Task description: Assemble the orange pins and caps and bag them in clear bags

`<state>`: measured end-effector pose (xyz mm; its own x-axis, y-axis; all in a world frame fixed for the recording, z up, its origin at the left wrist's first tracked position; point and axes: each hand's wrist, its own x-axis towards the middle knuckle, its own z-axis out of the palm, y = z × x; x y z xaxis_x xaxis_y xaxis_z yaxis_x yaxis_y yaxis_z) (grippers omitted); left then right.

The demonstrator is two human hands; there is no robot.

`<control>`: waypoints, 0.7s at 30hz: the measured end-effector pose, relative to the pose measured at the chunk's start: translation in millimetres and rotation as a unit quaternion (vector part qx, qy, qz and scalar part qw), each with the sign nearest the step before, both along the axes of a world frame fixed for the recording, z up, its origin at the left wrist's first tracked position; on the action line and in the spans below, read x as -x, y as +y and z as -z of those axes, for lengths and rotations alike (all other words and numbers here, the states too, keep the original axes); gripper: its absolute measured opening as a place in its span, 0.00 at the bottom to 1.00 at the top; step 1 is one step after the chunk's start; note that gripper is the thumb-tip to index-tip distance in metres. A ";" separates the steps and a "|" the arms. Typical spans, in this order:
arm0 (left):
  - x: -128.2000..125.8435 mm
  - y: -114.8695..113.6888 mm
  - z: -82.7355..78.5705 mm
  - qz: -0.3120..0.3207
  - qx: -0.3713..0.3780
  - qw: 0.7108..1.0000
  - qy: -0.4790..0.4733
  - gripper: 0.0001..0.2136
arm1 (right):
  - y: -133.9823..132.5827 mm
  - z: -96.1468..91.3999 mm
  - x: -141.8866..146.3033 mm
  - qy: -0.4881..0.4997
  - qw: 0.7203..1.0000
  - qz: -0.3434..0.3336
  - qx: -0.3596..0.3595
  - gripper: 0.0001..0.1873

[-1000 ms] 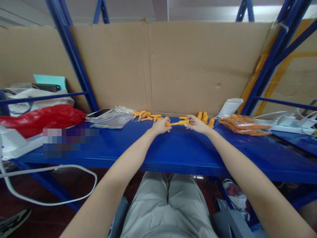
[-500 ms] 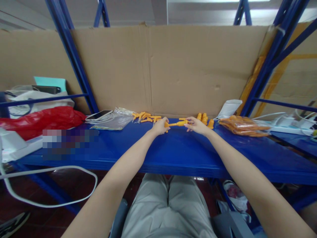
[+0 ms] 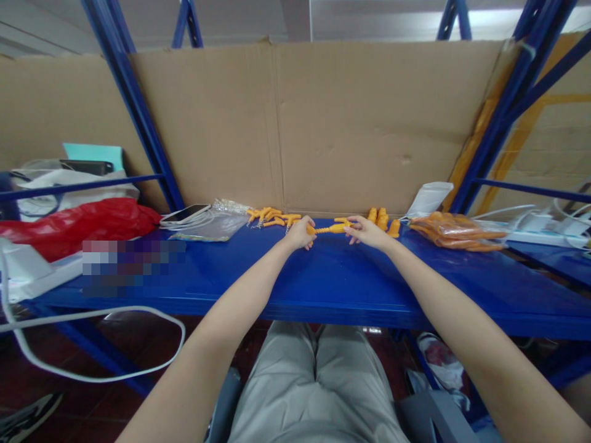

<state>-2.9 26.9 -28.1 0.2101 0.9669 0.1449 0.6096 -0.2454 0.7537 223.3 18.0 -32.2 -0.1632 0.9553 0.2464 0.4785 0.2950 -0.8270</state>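
Note:
Both my hands meet at the back of a blue metal shelf (image 3: pixel 323 283). My left hand (image 3: pixel 300 234) is closed round one end of a thin orange plastic piece (image 3: pixel 330 229). My right hand (image 3: pixel 367 231) pinches the other end of the same piece. The piece lies stretched level between them, just above the shelf. A small heap of similar orange pieces with key chains (image 3: pixel 272 216) lies behind my left hand. A few stubby orange parts (image 3: pixel 382 219) stand behind my right hand.
A clear bag of orange pieces (image 3: pixel 455 232) lies to the right, with a white pouch (image 3: pixel 429 198) behind it. A phone (image 3: pixel 184 213) and a clear plastic bag (image 3: pixel 210 224) lie to the left, beside a red bag (image 3: pixel 78 223). Cardboard (image 3: pixel 323 123) backs the shelf. White cables run at both sides.
Hardly anything differs: both hands keep hold of the orange piece in the same place, and only the view shifts slightly.

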 end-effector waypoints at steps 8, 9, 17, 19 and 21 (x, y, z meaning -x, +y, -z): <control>0.1 0.7 -1.3 0.009 0.014 1.000 -0.001 0.13 | -4.2 -2.2 2.5 0.003 1.000 0.001 0.004 0.20; 0.0 0.4 -1.7 0.009 0.018 1.000 -0.006 0.13 | -5.1 -2.3 2.5 0.005 1.000 -0.004 0.004 0.20; -0.8 -3.8 -4.9 0.000 0.030 0.999 -0.022 0.12 | -2.7 0.6 -2.8 0.034 0.998 -0.049 0.001 0.20; -0.5 -3.6 -4.7 0.001 0.026 0.999 -0.019 0.12 | -1.2 0.5 -3.5 0.038 0.998 -0.044 0.006 0.18; 0.3 -2.9 -4.2 0.001 0.019 1.000 -0.016 0.12 | -0.9 0.0 -3.2 0.037 0.998 -0.041 0.014 0.16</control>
